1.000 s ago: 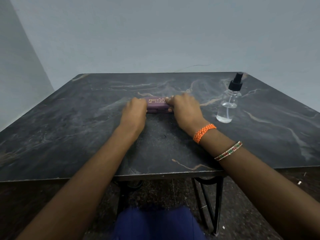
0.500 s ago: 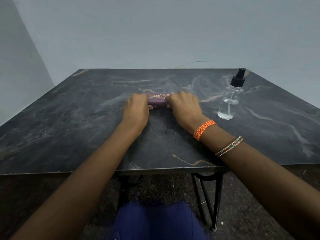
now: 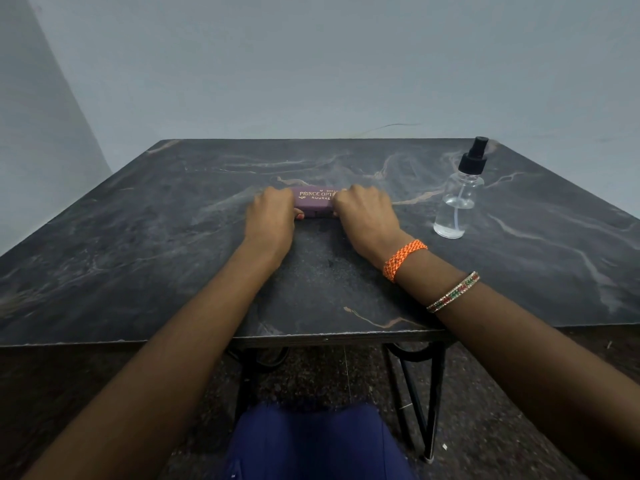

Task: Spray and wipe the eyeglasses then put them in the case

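A closed purple eyeglass case with gold lettering lies flat in the middle of the dark marble table. My left hand grips its left end and my right hand grips its right end, fingers curled over the case. A clear spray bottle with a black pump stands upright to the right of my right hand, apart from it. The eyeglasses and any wiping cloth are not visible.
The table's near edge runs across the lower middle, with black metal legs and a speckled floor beneath. Grey walls stand behind and to the left. My blue-clad lap is at the bottom.
Both hands stay on the ends of the case. The view has tilted slightly, so the table sits a little higher in the frame; the bottle has not moved.
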